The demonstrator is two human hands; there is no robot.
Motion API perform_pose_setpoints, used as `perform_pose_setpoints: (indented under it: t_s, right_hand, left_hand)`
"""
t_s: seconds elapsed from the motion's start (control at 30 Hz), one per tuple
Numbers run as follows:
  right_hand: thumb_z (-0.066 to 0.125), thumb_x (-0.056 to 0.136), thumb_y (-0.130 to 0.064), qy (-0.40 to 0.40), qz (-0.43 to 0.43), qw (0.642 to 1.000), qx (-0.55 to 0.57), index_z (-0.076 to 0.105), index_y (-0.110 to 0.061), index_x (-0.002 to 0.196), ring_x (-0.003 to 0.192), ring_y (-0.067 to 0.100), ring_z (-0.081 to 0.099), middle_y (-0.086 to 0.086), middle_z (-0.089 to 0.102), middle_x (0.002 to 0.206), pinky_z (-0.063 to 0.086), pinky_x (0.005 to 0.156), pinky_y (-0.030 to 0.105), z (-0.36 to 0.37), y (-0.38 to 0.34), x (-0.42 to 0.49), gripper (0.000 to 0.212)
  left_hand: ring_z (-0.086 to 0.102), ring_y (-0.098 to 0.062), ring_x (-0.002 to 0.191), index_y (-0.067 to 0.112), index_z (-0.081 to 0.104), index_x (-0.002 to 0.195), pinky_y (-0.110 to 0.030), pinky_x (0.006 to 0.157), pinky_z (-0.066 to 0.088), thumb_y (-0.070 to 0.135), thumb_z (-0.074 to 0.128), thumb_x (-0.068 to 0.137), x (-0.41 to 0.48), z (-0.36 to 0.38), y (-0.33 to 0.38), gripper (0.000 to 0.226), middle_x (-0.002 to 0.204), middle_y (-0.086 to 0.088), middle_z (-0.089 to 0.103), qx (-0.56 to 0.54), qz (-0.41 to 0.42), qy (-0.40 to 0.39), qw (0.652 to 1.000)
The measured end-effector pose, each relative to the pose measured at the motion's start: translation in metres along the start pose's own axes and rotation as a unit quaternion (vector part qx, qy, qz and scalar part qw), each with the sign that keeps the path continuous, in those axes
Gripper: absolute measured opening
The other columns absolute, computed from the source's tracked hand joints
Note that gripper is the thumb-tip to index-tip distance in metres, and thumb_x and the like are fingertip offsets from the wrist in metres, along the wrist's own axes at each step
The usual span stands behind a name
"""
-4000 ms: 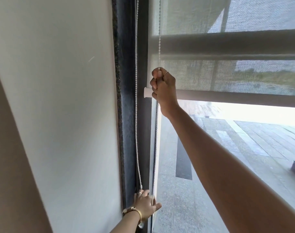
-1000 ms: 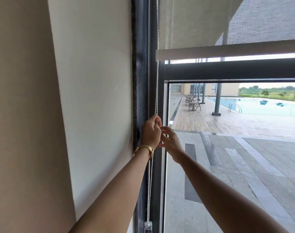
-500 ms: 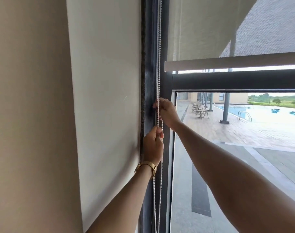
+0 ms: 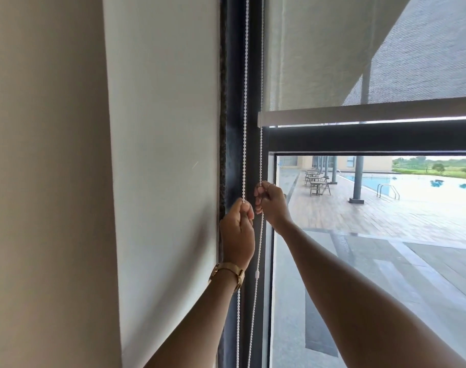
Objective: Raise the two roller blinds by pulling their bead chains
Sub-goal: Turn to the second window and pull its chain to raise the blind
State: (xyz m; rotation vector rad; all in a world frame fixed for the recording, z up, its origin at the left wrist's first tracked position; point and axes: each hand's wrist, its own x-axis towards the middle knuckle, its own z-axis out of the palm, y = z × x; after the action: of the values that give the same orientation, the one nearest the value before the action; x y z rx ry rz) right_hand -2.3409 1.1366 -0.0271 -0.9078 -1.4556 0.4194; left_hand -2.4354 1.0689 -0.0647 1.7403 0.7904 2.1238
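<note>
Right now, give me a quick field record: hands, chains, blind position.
left hand: closed on left bead chain strand
right hand: fingers pinching right bead chain strand, slightly higher than the left
chain connector: on right strand, below right hand
roller blind: partly raised
bottom rail: just above dark window frame crossbar
wristwatch: gold, left wrist

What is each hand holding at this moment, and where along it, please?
The left hand grips the left strand of the bead chain; the right hand pinches the right strand, both below the blind's bottom bar.
</note>
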Motion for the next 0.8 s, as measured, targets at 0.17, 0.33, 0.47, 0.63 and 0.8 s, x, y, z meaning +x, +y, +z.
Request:
perform_pose_setpoints:
  t_s: [0.17,0.33,0.47,0.63,0.8]
  right_hand:
    - [0.034,0.083,0.014,-0.002,0.004,1.000,-0.015,0.042,-0.016,0.059,0.040,0.001,0.041,0.001,0.044,0.052,0.035,0.041,0.014,0.006,0.014,-0.018,0.039]
    - [0.032,0.087,0.013,-0.026,0.041,0.999,0.015,0.043,0.008,0.071,0.042,0.008,0.041,0.007,0.044,0.057,0.035,0.042,0.022,0.016,0.040,-0.046,0.020]
    - [0.031,0.091,0.008,-0.015,0.089,0.995,0.039,0.042,-0.013,0.064,0.044,0.017,0.039,0.008,0.043,0.054,0.035,0.043,0.025,0.020,0.060,-0.063,0.036]
    - [0.032,0.092,0.007,-0.014,0.091,0.994,0.053,0.046,-0.010,0.066,0.040,0.013,0.043,0.004,0.047,0.048,0.037,0.041,0.023,0.021,0.055,-0.057,0.034]
    - [0.029,0.093,0.006,-0.034,0.091,0.993,0.066,0.045,-0.009,0.065,0.041,0.015,0.042,0.001,0.047,0.046,0.036,0.044,0.023,0.023,0.047,-0.051,0.036]
  left_hand:
    - [0.035,-0.005,0.044,0.005,0.042,0.064,-0.010,0.046,0.029,-0.004,0.029,0.087,0.015,0.002,0.025,0.028,0.053,0.005,0.036,-0.055,0.011,0.003,0.998]
    - [0.029,-0.010,0.047,0.015,0.042,0.063,-0.023,0.045,0.025,0.011,0.030,0.088,0.042,0.003,0.052,0.028,0.052,0.008,0.034,-0.098,0.031,-0.007,0.995]
    - [0.028,-0.009,0.046,0.018,0.040,0.061,-0.021,0.045,0.024,0.005,0.029,0.088,0.068,0.001,0.073,0.032,0.047,0.012,0.036,-0.121,0.055,-0.011,0.991]
    - [0.028,-0.010,0.049,0.018,0.039,0.060,-0.025,0.047,0.026,0.006,0.031,0.090,0.066,-0.001,0.064,0.033,0.052,0.010,0.035,-0.078,0.073,-0.004,0.994]
    - [0.031,-0.007,0.047,0.006,0.042,0.063,-0.014,0.047,0.027,0.001,0.030,0.088,0.061,-0.003,0.055,0.028,0.054,0.006,0.035,-0.038,0.093,0.019,0.995]
